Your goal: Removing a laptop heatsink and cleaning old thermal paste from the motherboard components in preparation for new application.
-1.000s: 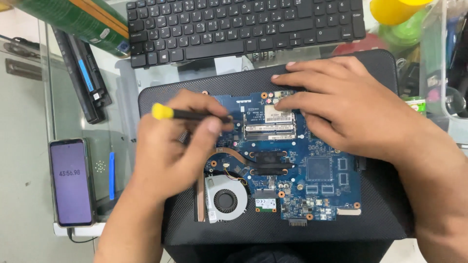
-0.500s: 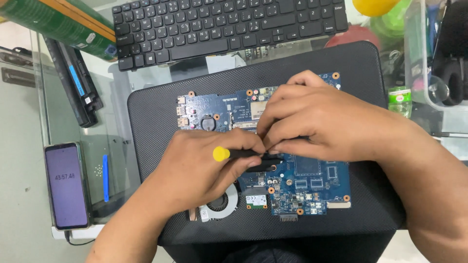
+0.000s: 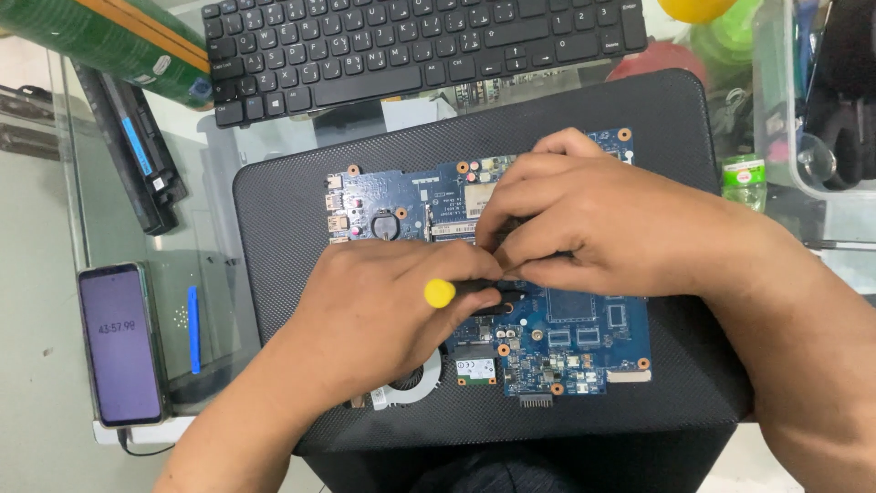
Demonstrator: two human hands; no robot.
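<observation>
A blue laptop motherboard point(image 3: 392, 205) lies on a black textured mat point(image 3: 666, 119). My left hand point(image 3: 383, 310) grips a screwdriver with a black shaft and a yellow cap point(image 3: 440, 293), its tip pointing right toward the board's middle. My right hand point(image 3: 593, 224) rests on the board with fingertips pinched at the screwdriver tip, hiding what is under them. A white-rimmed cooling fan point(image 3: 411, 388) pokes out below my left hand.
A black keyboard point(image 3: 420, 46) lies at the top. A long black battery point(image 3: 132, 160) and a green box point(image 3: 100, 36) sit at the upper left. A phone point(image 3: 120, 347) with a lit screen lies on the glass table at the left. Clear plastic containers point(image 3: 821, 100) stand at the right.
My left hand swung the screwdriver from pointing across the board's left part to its middle. My right hand slid down from the board's top to meet the tip.
</observation>
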